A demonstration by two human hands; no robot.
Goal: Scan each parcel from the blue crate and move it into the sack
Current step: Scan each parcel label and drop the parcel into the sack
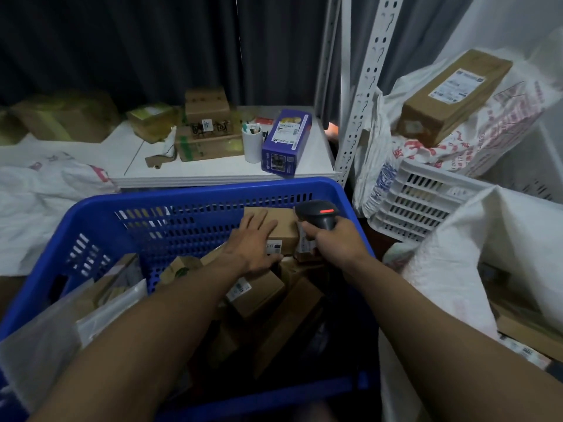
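The blue crate (198, 196) fills the lower middle and holds several cardboard parcels and plastic mailers. My left hand (253, 242) lies on a small brown box (285, 222) at the crate's far right corner, fingers over its top and thumb under its labelled front edge. My right hand (330, 239) grips a dark barcode scanner (320, 216), its red light on, right beside that box. The white sack (475, 254) stands open to the right of the crate.
A white table (310, 159) behind the crate bears a purple box (286, 138), a white cup and taped cartons. A white crate (417, 202) and a perforated shelf post (365, 86) stand at the right. A long carton (454, 95) rests on printed sacks.
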